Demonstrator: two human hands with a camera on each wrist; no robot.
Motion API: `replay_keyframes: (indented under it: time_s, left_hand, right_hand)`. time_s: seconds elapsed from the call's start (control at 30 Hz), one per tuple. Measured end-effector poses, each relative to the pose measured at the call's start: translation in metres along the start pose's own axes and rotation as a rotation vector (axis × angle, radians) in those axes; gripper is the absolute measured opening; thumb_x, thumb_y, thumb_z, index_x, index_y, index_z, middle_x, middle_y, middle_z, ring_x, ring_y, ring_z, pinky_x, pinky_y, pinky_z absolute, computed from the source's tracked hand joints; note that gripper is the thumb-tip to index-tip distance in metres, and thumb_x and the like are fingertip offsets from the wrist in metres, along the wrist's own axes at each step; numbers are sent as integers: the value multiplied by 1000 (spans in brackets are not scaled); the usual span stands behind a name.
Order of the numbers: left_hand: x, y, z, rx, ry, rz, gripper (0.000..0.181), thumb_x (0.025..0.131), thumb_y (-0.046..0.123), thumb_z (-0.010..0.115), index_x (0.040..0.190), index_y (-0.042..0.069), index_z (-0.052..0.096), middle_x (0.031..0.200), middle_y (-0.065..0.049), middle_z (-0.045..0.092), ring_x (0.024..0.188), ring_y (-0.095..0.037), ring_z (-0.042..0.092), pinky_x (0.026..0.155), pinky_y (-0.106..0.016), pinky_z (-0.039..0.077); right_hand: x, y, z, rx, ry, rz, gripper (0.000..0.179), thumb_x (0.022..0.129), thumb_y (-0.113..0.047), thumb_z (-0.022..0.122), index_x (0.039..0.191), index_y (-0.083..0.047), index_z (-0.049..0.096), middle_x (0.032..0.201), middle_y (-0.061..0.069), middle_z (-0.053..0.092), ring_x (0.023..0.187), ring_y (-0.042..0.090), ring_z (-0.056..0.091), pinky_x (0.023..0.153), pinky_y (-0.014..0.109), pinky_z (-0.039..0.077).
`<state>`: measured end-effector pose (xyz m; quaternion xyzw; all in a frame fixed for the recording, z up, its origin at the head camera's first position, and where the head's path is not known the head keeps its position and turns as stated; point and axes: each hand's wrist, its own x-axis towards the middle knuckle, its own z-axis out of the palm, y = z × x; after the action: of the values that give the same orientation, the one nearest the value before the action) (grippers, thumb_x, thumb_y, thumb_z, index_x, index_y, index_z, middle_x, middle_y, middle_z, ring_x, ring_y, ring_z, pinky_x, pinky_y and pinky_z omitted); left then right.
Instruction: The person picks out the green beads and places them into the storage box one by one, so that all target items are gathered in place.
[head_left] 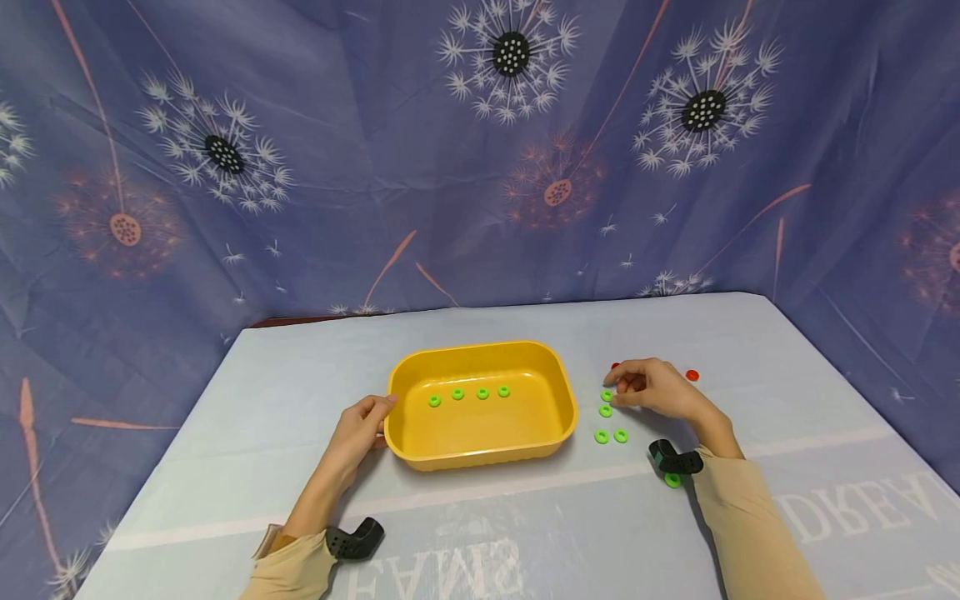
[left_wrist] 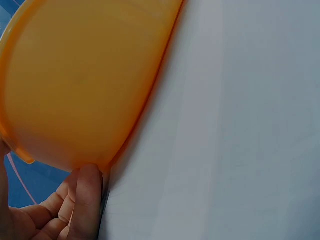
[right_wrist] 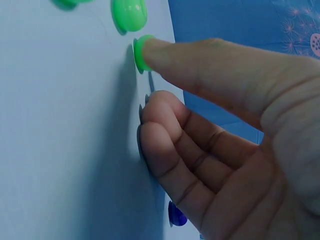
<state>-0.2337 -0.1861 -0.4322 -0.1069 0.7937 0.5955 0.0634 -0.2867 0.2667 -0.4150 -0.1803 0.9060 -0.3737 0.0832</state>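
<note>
A yellow tray (head_left: 480, 457) stands on the table with several small green rings (head_left: 482, 393) in a row inside it. My left hand (head_left: 362, 429) grips the tray's left end, thumb at the rim and fingers against the outer wall. On the table right of the tray, my right hand (head_left: 656, 390) is at a green ring (head_left: 607, 396). Its thumb and index fingertip stand apart on either side of that ring. In the right wrist view the thumb tip overlaps the ring (right_wrist: 139, 56), and the other fingers curl close to the table.
More green rings (head_left: 602, 437) lie just in front of the right hand, and another green ring (head_left: 672, 481) is beside the right wrist. A red piece (head_left: 692, 375) lies farther right. A dark blue piece (right_wrist: 177, 215) shows below the right fingers. A patterned cloth (head_left: 360, 208) hangs behind the table.
</note>
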Motion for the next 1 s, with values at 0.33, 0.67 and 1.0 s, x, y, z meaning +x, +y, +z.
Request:
replay_keyframes:
  time_s: [0.33, 0.67, 1.0]
  left_hand:
    - [1, -1, -1, -9, 1, 3, 40, 100, 32, 52, 116, -4, 61, 98, -8, 62, 78, -9, 61, 66, -18, 55]
    - [1, -2, -1, -11, -4, 12, 40, 100, 32, 52, 115, -4, 61, 98, -8, 63, 78, -9, 62, 67, -19, 55]
    - [0, -2, -1, -30, -7, 14, 39, 100, 31, 52, 114, -5, 61, 98, -8, 62, 78, -9, 61, 67, -19, 55]
  right_hand:
    - [3, -2, 5, -42, -4, -7, 21, 83, -8, 77, 103, -3, 72, 78, 2, 60, 64, 11, 48, 58, 21, 40]
    - [3, -4, 6, -44, 14, -10, 19, 83, -11, 79, 98, -3, 71, 77, 2, 59, 63, 11, 47, 55, 20, 39]
    - [3, -4, 7, -48, 59, 0, 19, 80, -8, 80, 96, -2, 70, 78, 3, 61, 67, 12, 51, 57, 20, 43]
